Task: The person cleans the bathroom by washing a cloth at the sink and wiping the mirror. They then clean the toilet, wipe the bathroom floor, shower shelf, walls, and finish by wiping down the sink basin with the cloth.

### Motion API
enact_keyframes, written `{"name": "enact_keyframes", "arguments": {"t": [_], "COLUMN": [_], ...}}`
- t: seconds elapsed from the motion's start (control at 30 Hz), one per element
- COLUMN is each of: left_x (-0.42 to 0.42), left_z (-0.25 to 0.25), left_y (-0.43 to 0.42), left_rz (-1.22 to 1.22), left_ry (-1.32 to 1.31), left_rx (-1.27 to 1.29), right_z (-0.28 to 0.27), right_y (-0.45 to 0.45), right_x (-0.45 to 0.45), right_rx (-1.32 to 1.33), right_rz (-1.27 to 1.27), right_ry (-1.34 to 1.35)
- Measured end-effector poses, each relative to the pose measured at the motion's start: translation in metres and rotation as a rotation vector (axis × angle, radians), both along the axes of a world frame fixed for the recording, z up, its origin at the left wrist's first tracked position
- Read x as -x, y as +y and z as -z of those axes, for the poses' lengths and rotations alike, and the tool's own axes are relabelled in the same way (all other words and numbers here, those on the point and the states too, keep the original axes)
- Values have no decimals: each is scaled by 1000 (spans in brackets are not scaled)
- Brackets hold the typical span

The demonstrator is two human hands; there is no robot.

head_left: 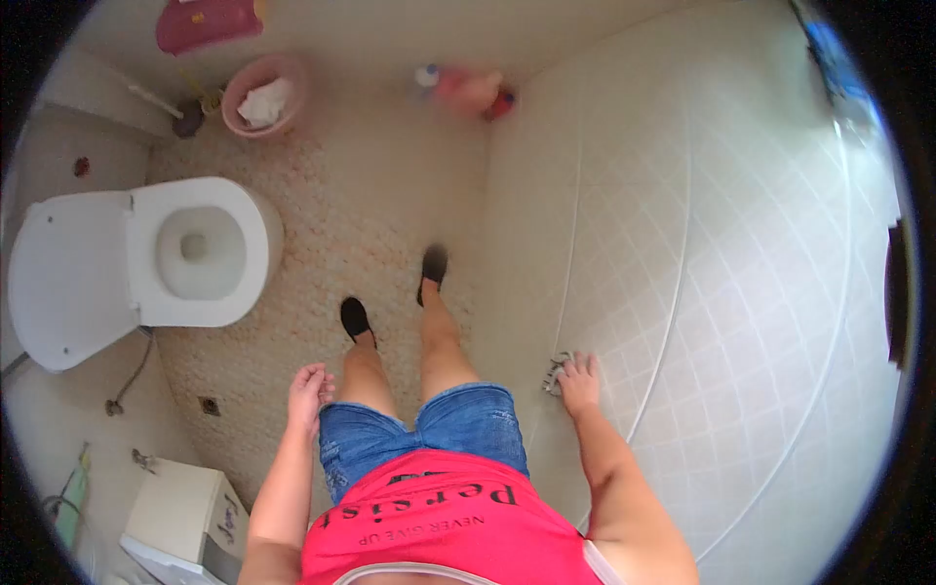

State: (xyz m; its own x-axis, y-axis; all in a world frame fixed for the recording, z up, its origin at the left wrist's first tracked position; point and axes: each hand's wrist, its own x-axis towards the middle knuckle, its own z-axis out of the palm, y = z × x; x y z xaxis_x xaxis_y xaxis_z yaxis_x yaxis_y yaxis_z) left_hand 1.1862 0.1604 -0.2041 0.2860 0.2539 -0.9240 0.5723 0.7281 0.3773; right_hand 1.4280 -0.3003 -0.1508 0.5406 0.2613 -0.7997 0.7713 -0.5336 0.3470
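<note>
My left hand [310, 392] hangs beside the left leg of the denim shorts [419, 429], fingers loosely curled and apart, holding nothing visible. Against the tiled wall [634, 322] on the right, my right hand [580, 383] reaches to a small grey metal fitting [556, 374], with its fingers spread at the fitting's edge. Whether the fingers grip the fitting is hard to make out. Both feet, in black shoes [356, 317], stand on the pebbled floor [302, 234].
A white toilet [255, 249] with its lid up stands at the left. Behind it are a pink bin [234, 102] with white paper and a pink dustpan [210, 24]. Blurred bottles [463, 90] lie far ahead. A white cabinet [175, 497] is at lower left.
</note>
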Motion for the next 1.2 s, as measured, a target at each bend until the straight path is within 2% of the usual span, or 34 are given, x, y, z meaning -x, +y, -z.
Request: {"name": "enact_keyframes", "arguments": {"t": [0.07, 0.13, 0.17, 0.23, 0.27, 0.3, 0.37, 0.4, 0.47, 0.5, 0.53, 0.6, 0.63, 0.67, 0.73, 0.77, 0.83, 0.87, 0.9, 0.97, 1.0, 1.03, 1.1, 1.13, 1.2], "left_x": [11, 14, 16, 3, -12, -13, -29, -40, -40, -34, -26, 15, 40, 65, 129, 156, 186, 193, 198, 215, 213, 211, 199, 187, 183], "left_z": [-17, -20, -18, -25, -29, -39, -62, -70, -77, -81, -90, -84, -76, -65, -29, -14, -30, -31, -29, -33, -35, -37, -43, -49, -59], "left_y": [16, 31, 36, 31, 30, 27, 11, 4, -3, -12, -19, -29, -35, -38, -33, -31, -33, -31, -31, -24, -21, -15, 0, 4, 20], "left_rz": [57, 118, 148, 218, 251, 284, 327, 337, 343, 342, 372, 356, 337, 359, 385, 395, 278, 251, 224, 201, 198, 194, 296, 327, 372], "left_ry": [34, 54, 57, 6, -46, -85, -162, -220, -295, -325, -322, -325, -330, -268, -152, -102, 39, 60, 90, 113, 104, 101, 122, 130, 107], "left_rx": [-47, -71, -77, -104, -120, -134, -187, -221, -191, -174, -187, -170, -163, -198, -241, -252, -184, -199, -215, -235, -253, -270, -279, -270, -258], "right_z": [-41, -100, -128, -220, -251, -292, -344, -336, -278, -237, -195, -127, -120, -102, -91, -98, -140, -184, -222, -296, -333, -366, -382, -373, -319], "right_y": [-1, 36, 40, 92, 103, 119, 132, 125, 114, 96, 77, 36, 22, -1, -23, -20, 6, 26, 38, 69, 81, 102, 128, 144, 153], "right_x": [0, -62, -99, -172, -208, -227, -244, -239, -231, -206, -168, -70, -21, 12, 24, 12, -33, -53, -98, -165, -190, -208, -255, -277, -291], "right_rx": [-128, -270, -320, -285, -433, -415, -607, -542, -406, -451, -378, -234, -110, -127, -293, -346, -435, -682, -733, -834, -698, -649, -741, -551, -421], "right_rz": [-26, -15, -98, -148, -239, -298, -317, -305, -300, -259, -242, -45, -45, -89, 19, 76, 208, 44, 61, -197, -399, -295, -356, -215, -246], "right_ry": [-153, -391, -584, -933, -1144, -1255, -1294, -1313, -1344, -1163, -1060, -630, -432, -343, -277, -379, -562, -866, -932, -1322, -1452, -1464, -1521, -1439, -1302]}}
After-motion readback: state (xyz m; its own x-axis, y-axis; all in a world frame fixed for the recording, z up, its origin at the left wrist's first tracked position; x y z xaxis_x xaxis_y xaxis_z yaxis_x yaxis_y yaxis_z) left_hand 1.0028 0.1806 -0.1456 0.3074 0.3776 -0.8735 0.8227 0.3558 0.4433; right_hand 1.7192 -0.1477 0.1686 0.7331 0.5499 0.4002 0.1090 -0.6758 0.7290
